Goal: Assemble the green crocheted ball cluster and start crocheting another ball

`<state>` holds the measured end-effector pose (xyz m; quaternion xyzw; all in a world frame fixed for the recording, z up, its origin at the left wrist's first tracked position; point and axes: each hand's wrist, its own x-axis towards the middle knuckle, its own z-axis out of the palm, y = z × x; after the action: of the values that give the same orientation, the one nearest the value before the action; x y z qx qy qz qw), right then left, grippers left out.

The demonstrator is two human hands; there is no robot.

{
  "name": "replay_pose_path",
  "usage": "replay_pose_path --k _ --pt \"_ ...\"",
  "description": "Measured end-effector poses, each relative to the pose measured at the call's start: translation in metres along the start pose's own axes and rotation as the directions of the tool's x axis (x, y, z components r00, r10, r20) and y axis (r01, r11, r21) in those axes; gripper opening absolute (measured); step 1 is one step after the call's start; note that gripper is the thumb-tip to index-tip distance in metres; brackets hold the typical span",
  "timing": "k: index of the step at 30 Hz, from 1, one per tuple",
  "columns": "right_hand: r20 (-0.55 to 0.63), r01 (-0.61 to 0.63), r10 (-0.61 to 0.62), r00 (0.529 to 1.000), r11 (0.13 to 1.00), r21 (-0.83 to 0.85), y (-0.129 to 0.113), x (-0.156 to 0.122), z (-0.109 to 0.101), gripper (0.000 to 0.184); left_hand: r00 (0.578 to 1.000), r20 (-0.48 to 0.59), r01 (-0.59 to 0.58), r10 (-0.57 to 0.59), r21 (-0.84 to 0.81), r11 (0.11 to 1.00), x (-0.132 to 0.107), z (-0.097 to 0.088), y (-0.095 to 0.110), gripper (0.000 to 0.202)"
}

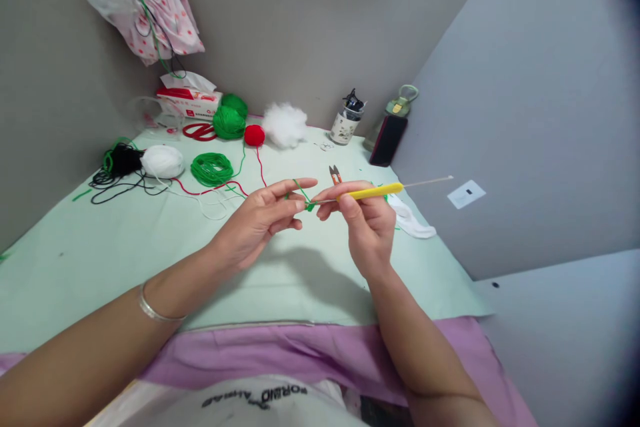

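Note:
Between thumb and fingers, my left hand (263, 215) pinches a small piece of green crochet work (309, 206). A strand of green yarn (302, 191) runs over its raised index finger to the piece. My right hand (369, 223) grips a crochet hook (373, 193) by its yellow handle. One thin metal end of the hook meets the green piece; the other end points right. Behind my right hand lie thread snips (335, 175) with orange handles, partly hidden by the fingers. Both hands are held above the pale green table cover (280, 293).
Green yarn balls (230, 119), a red ball (255, 136), a white ball (163, 161) and a green coil (212, 169) lie at the back left. White stuffing (285, 125), a pen cup (346, 124), a phone (389, 140) and a bottle (400, 103) stand along the back wall.

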<state>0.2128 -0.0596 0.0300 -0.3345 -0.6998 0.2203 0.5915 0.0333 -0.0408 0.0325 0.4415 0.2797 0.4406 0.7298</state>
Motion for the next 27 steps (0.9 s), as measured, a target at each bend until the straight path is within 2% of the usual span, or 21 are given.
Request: replay_pose_path --k 2,4,6,8,11,13,15,18,21,23,25,26,27 --pt "0.047 0.177 -0.171 0.984 0.963 -0.206 0.001 -0.003 0.001 0.019 0.999 -0.027 -0.029 0.029 0.01 1.0 -0.001 0.0 -0.001 0.043" --pt "0.149 0.347 -0.313 0.938 0.854 -0.388 0.003 -0.006 0.004 0.022 0.999 -0.044 -0.028 0.028 -0.001 1.0 -0.001 0.001 -0.003 0.047" --pt "0.195 0.415 -0.366 0.91 0.781 -0.468 0.005 -0.008 0.006 0.024 0.999 -0.026 0.02 -0.021 -0.045 0.999 0.0 0.002 -0.005 0.046" --pt "0.125 0.361 -0.341 0.932 0.827 -0.431 0.004 -0.007 0.006 0.023 0.996 0.013 0.088 -0.088 -0.096 0.991 0.0 0.002 -0.004 0.041" --pt "-0.066 0.155 -0.168 0.984 0.974 -0.168 0.001 -0.002 0.004 0.019 0.994 0.014 0.109 -0.109 -0.134 0.985 0.001 0.002 0.0 0.036" --pt "-0.069 0.054 -0.053 0.996 0.998 0.017 -0.001 0.001 0.003 0.018 0.998 -0.002 0.069 -0.07 -0.129 0.989 0.0 0.003 0.001 0.036" --pt "-0.007 0.013 -0.013 1.0 0.996 0.083 -0.001 0.003 0.004 0.016 0.999 0.022 0.03 -0.028 -0.099 0.995 -0.001 0.004 0.0 0.036" --pt "0.013 0.057 -0.057 0.998 0.998 0.019 0.001 0.002 0.006 0.016 0.998 0.058 -0.007 0.009 -0.049 0.999 -0.002 0.006 -0.004 0.033" --pt "0.017 0.156 -0.155 0.988 0.978 -0.141 0.004 -0.002 0.008 0.02 1.0 0.02 -0.005 0.006 -0.037 0.999 -0.001 0.006 -0.007 0.032" --pt "0.062 0.272 -0.266 0.962 0.907 -0.323 0.005 -0.005 0.009 0.025 1.0 -0.014 0.0 -0.001 -0.052 0.999 0.0 0.006 -0.008 0.032" --pt "0.129 0.401 -0.387 0.913 0.791 -0.463 0.005 -0.006 0.009 0.031 1.0 -0.019 0.009 -0.01 -0.079 0.997 0.001 0.005 -0.008 0.03" --pt "0.148 0.436 -0.421 0.895 0.756 -0.488 0.004 -0.006 0.008 0.033 1.0 -0.008 0.022 -0.023 -0.093 0.995 0.002 0.004 -0.007 0.029" --pt "0.143 0.439 -0.426 0.893 0.76 -0.479 0.004 -0.006 0.008 0.032 0.999 0.003 0.04 -0.04 -0.107 0.993 0.002 0.003 -0.006 0.028"
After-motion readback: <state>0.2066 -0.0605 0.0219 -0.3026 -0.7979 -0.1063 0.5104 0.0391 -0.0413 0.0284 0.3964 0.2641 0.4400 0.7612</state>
